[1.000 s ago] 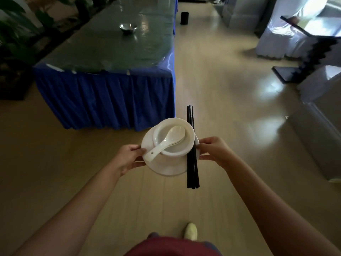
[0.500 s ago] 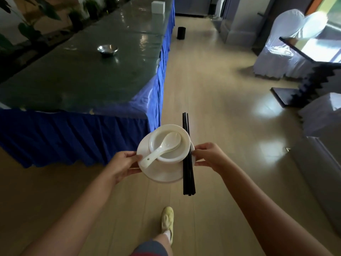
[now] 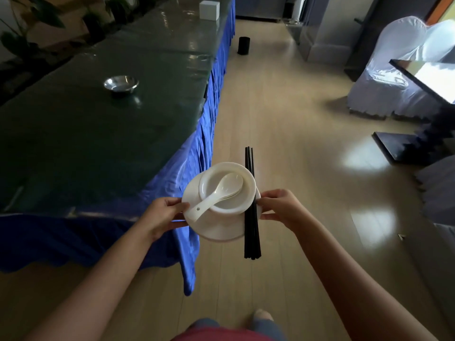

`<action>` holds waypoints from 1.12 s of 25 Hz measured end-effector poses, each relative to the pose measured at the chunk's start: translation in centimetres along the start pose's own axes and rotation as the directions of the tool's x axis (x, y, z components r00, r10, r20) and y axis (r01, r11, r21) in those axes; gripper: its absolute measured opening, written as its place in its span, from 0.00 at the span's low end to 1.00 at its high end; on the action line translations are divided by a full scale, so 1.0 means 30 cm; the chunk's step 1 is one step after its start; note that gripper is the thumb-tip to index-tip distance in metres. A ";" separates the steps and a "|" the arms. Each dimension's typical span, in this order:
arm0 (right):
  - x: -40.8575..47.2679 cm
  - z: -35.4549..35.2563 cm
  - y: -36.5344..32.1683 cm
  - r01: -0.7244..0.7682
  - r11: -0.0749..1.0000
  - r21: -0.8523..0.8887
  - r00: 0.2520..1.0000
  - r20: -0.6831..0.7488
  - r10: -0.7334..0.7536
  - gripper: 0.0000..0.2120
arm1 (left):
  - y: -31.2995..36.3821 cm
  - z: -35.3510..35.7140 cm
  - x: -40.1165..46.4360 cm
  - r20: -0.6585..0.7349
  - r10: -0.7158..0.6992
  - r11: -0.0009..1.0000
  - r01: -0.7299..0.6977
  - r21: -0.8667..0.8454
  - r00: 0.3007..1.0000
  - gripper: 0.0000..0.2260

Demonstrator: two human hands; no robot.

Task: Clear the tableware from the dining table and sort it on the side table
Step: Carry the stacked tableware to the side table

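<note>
Left grip [image 3: 163,214] and right grip [image 3: 280,207] pinching opposite rims of white plate [image 3: 214,230], bowl [image 3: 227,193] with spoon [image 3: 216,193] stacked on it, black chopsticks [image 3: 251,217] along its right side, carried beside long desk's [image 3: 98,124] near right corner, no readable writing.

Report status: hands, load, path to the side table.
Both hands, left and right, grip the plate. Bowl, spoon, chopsticks ride on it. Side table alongside, nothing between.

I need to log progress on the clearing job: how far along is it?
Done: a stack is gathered, round white plate, white bowl, white ceramic spoon, black chopsticks. In hand: left hand and right hand carry it. Left: sorting on the blue-skirted table.
</note>
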State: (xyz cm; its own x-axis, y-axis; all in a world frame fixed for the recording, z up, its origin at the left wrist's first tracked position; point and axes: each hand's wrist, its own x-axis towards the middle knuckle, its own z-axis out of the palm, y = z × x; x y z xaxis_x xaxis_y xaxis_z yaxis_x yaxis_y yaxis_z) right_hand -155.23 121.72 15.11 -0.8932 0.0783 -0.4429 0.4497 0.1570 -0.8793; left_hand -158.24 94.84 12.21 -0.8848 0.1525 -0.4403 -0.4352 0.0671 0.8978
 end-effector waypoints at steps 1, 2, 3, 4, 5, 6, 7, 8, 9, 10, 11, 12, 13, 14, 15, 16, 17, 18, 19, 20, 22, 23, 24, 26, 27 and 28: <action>0.080 -0.020 -0.024 0.002 1.000 -0.006 1.000 0.020 -0.002 0.11 | 0.020 0.009 0.069 -0.016 -0.002 1.000 0.002 -0.006 1.000 0.07; 0.166 -0.043 -0.050 0.005 1.000 -0.013 0.999 0.043 -0.005 0.11 | 0.040 0.017 0.143 -0.037 -0.005 1.000 0.005 -0.018 0.999 0.07; 0.241 -0.061 -0.075 0.009 1.000 -0.020 0.998 0.063 -0.008 0.11 | 0.055 0.025 0.203 -0.056 -0.010 0.999 0.008 -0.032 0.998 0.07; 0.330 -0.083 -0.104 0.014 0.999 -0.032 0.996 0.089 -0.011 0.11 | 0.073 0.036 0.270 -0.081 -0.013 0.999 0.009 -0.049 0.997 0.07; 0.428 -0.108 -0.137 0.020 0.999 -0.049 0.993 0.120 -0.014 0.11 | 0.093 0.050 0.344 -0.112 -0.015 0.998 0.007 -0.067 0.994 0.07; 0.523 -0.130 -0.170 0.030 0.997 -0.069 0.989 0.149 -0.020 0.11 | 0.114 0.066 0.410 -0.143 -0.017 0.996 0.005 -0.084 0.990 0.08; 0.619 -0.151 -0.213 0.043 0.995 -0.088 0.983 0.181 -0.027 0.10 | 0.141 0.081 0.476 -0.175 -0.022 0.994 0.003 -0.110 0.984 0.08; 0.707 -0.169 -0.257 0.057 0.993 -0.106 0.977 0.212 -0.034 0.10 | 0.169 0.095 0.532 -0.211 -0.031 0.991 0.002 -0.135 0.977 0.08; 0.806 -0.184 -0.310 0.071 0.990 -0.124 0.966 0.255 -0.038 0.09 | 0.202 0.107 0.594 -0.258 -0.041 0.987 -0.001 -0.161 0.965 0.07; 0.891 -0.194 -0.356 0.087 0.986 -0.144 0.955 0.292 -0.042 0.09 | 0.232 0.116 0.644 -0.303 -0.054 0.983 -0.003 -0.183 0.952 0.07; 0.967 -0.197 -0.401 0.101 0.981 -0.165 0.945 0.323 -0.043 0.09 | 0.261 0.121 0.687 -0.346 -0.070 0.979 -0.001 -0.203 0.936 0.07; 1.041 -0.195 -0.445 0.110 0.977 -0.184 0.934 0.356 -0.038 0.09 | 0.287 0.122 0.728 -0.390 -0.093 0.974 0.002 -0.228 0.916 0.07; 1.108 -0.184 -0.481 0.115 0.973 -0.202 0.921 0.388 -0.028 0.09 | 0.306 0.120 0.762 -0.430 -0.112 0.968 0.001 -0.251 0.896 0.07; 1.181 -0.166 -0.518 0.125 0.967 -0.223 0.904 0.427 -0.019 0.09 | 0.326 0.114 0.799 -0.467 -0.123 0.961 -0.011 -0.275 0.876 0.07; 1.246 -0.143 -0.548 0.143 0.960 -0.240 0.887 0.461 -0.017 0.09 | 0.342 0.107 0.832 -0.492 -0.130 0.955 -0.025 -0.294 0.861 0.06; 1.306 -0.115 -0.574 0.159 0.954 -0.255 0.874 0.486 -0.016 0.09 | 0.357 0.094 0.864 -0.516 -0.141 0.949 -0.033 -0.313 0.845 0.06; 1.364 -0.085 -0.600 0.171 0.949 -0.266 0.860 0.510 -0.012 0.08 | 0.369 0.077 0.897 -0.544 -0.158 0.941 -0.041 -0.336 0.824 0.06; 1.417 -0.052 -0.621 0.178 0.944 -0.276 0.848 0.530 -0.005 0.08 | 0.376 0.058 0.926 -0.570 -0.177 0.933 -0.049 -0.358 0.802 0.06; 1.474 -0.016 -0.643 0.181 0.940 -0.288 0.831 0.556 0.010 0.07 | 0.380 0.035 0.960 -0.596 -0.194 0.923 -0.061 -0.380 0.779 0.06; 1.526 0.021 -0.662 0.186 0.935 -0.301 0.812 0.583 0.026 0.07 | 0.379 0.009 0.992 -0.615 -0.209 0.915 -0.070 -0.398 0.760 0.06; 1.621 0.094 -0.703 0.196 0.931 -0.308 0.774 0.632 0.046 0.07 | 0.381 -0.046 1.054 -0.638 -0.234 0.898 -0.089 -0.432 0.733 0.06; 1.662 0.130 -0.727 0.204 0.931 -0.302 0.757 0.652 0.046 0.06 | 0.388 -0.075 1.085 -0.652 -0.243 0.891 -0.100 -0.443 0.718 0.06; 1.714 0.171 -0.755 0.214 0.928 -0.304 0.744 0.666 0.047 0.06 | 0.400 -0.112 1.125 -0.670 -0.258 0.885 -0.108 -0.454 0.696 0.06; 1.803 0.252 -0.809 0.217 0.921 -0.323 0.738 0.672 0.062 0.07 | 0.437 -0.179 1.187 -0.697 -0.303 0.869 -0.112 -0.482 0.650 0.06; 1.840 0.291 -0.833 0.211 0.921 -0.327 0.732 0.678 0.073 0.06 | 0.452 -0.204 1.210 -0.700 -0.320 0.861 -0.112 -0.496 0.638 0.06; 1.884 0.331 -0.856 0.203 0.924 -0.325 0.727 0.682 0.080 0.07 | 0.467 -0.232 1.234 -0.704 -0.322 0.861 -0.113 -0.495 0.633 0.06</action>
State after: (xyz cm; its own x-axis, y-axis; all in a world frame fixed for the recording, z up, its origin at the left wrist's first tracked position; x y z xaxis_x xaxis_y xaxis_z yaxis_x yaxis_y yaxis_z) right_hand -217.26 112.35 10.93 -0.6133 -0.6017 -0.5116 0.2334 0.4807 -0.8453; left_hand -198.26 94.58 8.45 -0.5369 -0.6193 -0.5729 -0.3577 -0.4479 0.8194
